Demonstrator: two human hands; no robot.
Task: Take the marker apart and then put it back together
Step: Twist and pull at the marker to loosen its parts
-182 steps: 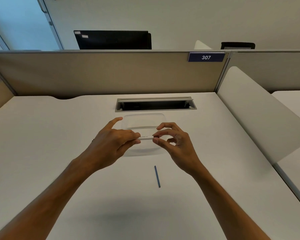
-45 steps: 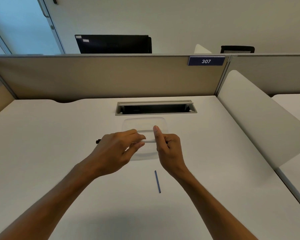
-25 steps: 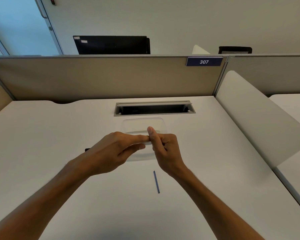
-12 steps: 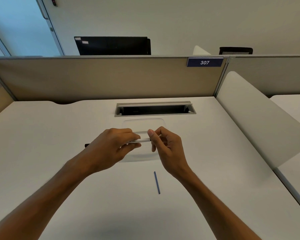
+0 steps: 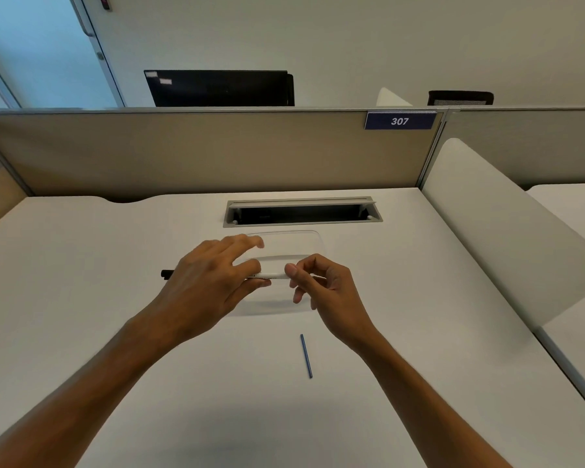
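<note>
I hold a white marker body (image 5: 271, 275) level above the desk, between both hands. My left hand (image 5: 210, 282) grips its left part, with a black end (image 5: 167, 273) sticking out past the hand on the left. My right hand (image 5: 321, 285) pinches the marker's right end with thumb and forefinger. A thin blue rod (image 5: 306, 355), apparently the marker's ink core, lies alone on the desk nearer to me, just below my right wrist.
A clear shallow tray (image 5: 304, 239) sits on the white desk (image 5: 81, 265) under my hands. Behind it is an open cable slot (image 5: 301, 212). A beige partition (image 5: 183, 150) closes the back and a white divider (image 5: 507, 231) stands at right.
My left fingers have spread and lifted off the marker's top, and my right hand has slid slightly right along the body. The blue rod has not moved.
</note>
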